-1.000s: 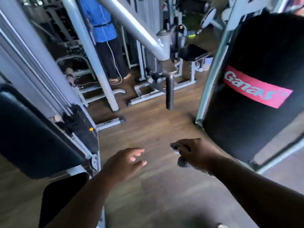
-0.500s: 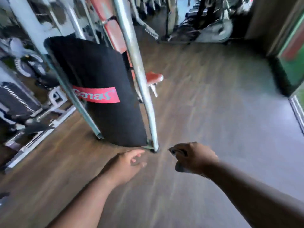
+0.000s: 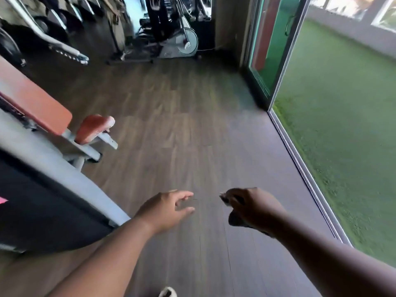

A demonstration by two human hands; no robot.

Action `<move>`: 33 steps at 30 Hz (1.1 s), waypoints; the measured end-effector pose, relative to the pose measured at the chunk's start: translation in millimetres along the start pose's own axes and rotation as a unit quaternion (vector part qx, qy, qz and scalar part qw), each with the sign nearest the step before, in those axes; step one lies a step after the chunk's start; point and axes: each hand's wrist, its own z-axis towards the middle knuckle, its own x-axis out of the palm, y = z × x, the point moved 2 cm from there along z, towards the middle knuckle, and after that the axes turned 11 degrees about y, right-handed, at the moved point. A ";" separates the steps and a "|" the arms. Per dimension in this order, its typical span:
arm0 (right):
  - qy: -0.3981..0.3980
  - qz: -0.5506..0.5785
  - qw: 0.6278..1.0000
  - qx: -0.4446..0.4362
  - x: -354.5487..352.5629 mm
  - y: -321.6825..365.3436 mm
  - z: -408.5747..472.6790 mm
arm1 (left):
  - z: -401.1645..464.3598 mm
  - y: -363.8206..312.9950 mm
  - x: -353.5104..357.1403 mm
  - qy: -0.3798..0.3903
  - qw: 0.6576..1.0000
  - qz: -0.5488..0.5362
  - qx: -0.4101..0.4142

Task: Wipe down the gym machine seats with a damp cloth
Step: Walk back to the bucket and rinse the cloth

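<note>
Right hand (image 3: 255,207) grips bunched dark cloth (image 3: 234,219); left hand (image 3: 169,209) empty, fingers loosely spread. Both over wooden floor (image 3: 182,125). View has swung right since a second ago: black Ganas pad now at left edge, orange seat (image 3: 94,127) now ahead-left, unwiped, likely next target.

Left hand (image 3: 166,209) relaxed; right hand (image 3: 255,207) fisted.
</note>
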 end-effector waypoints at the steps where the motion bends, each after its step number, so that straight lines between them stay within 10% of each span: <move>1: -0.001 0.003 1.000 0.002 -5.9 -0.8 11.5 | 11.6 0.4 -5.1 0.003 1.000 0.004 0.004; 33: 0.013 -0.117 0.989 -0.093 -335.7 107.0 707.6 | 585.9 167.4 -439.1 -0.054 0.994 -0.078 -0.059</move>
